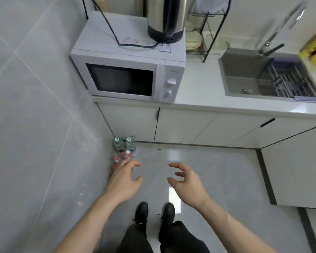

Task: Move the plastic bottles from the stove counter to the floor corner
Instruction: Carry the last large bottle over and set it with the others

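Observation:
Several clear plastic bottles stand upright in the floor corner where the grey tiled wall meets the white cabinets. Two green-capped bottles (124, 143) are at the back. Red-capped bottles (127, 154) stand in front of them. My left hand (125, 178) hovers just in front of the red-capped bottles and hides part of them; its fingers are relaxed and hold nothing. My right hand (185, 181) hangs over bare floor to the right, fingers loosely spread and empty.
A white microwave (128, 77) sits on the counter above the corner, with a steel kettle (166, 19) on top. A dish rack (206, 33) and a sink (244, 73) lie to the right. White cabinets (297, 168) jut out at right. My shoes (154, 212) stand on the grey floor.

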Tool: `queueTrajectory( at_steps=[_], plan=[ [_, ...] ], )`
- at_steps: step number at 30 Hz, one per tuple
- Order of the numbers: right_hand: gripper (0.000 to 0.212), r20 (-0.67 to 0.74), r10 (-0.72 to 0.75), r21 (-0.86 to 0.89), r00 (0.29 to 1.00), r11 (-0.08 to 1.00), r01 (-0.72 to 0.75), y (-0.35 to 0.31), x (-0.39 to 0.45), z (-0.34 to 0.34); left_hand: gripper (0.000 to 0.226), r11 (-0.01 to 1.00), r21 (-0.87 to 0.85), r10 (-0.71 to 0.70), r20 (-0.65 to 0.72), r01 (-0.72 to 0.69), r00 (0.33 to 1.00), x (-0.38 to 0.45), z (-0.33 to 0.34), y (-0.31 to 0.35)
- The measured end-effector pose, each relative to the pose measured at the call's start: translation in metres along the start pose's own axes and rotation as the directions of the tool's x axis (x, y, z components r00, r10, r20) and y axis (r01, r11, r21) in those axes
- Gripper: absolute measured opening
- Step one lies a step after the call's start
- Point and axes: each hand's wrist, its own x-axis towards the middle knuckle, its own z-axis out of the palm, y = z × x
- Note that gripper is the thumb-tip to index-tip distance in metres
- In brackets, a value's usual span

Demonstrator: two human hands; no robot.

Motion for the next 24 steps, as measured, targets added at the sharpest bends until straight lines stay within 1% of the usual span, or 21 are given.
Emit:
queueTrajectory(
  at_steps=[3, 5, 8, 10, 12, 15, 19, 22, 24],
  plan=[
    [0.036, -0.142, 0.018, 0.120, 0.990, 0.993, -0.001, -0.003, -0.032, -0.028, 0.041, 0.994, 0.051, 0.097, 0.014, -0.097, 0.995, 0.015, -0.023, 0.034],
    [0.037, -0.229, 0.027, 0.178, 0.973, 0.984, 0.014, -0.001, -0.054, -0.046, 0.040, 0.976, 0.073, 0.206, 0.006, -0.206, 0.979, 0.016, -0.033, 0.064],
    [0.039, -0.354, 0.048, 0.241, 0.934, 0.970, 0.042, 0.006, -0.089, -0.079, 0.036, 0.924, 0.096, 0.367, 0.043, -0.370, 0.929, 0.010, -0.031, 0.118],
    [0.038, -0.438, 0.061, 0.271, 0.897, 0.960, 0.067, 0.015, -0.114, -0.104, 0.034, 0.889, 0.084, 0.445, 0.068, -0.449, 0.893, 0.004, -0.021, 0.157],
    [0.038, -0.519, 0.077, 0.286, 0.851, 0.954, 0.088, 0.029, -0.142, -0.132, 0.034, 0.845, 0.061, 0.525, 0.099, -0.531, 0.846, -0.006, -0.004, 0.202],
    [0.038, -0.616, 0.112, 0.311, 0.779, 0.944, 0.111, 0.058, -0.186, -0.175, 0.033, 0.764, 0.029, 0.632, 0.170, -0.645, 0.756, -0.027, 0.032, 0.268],
    [0.037, -0.700, 0.151, 0.331, 0.698, 0.935, 0.130, 0.113, -0.249, -0.227, 0.033, 0.690, 0.013, 0.700, 0.242, -0.723, 0.672, -0.064, 0.088, 0.343],
    [0.037, -0.749, 0.178, 0.330, 0.638, 0.936, 0.127, 0.156, -0.288, -0.260, 0.033, 0.614, 0.018, 0.755, 0.279, -0.789, 0.593, -0.095, 0.131, 0.391],
    [0.036, -0.771, 0.201, 0.339, 0.605, 0.933, 0.122, 0.182, -0.311, -0.278, 0.033, 0.575, 0.018, 0.776, 0.304, -0.818, 0.552, -0.114, 0.158, 0.417]
  ],
)
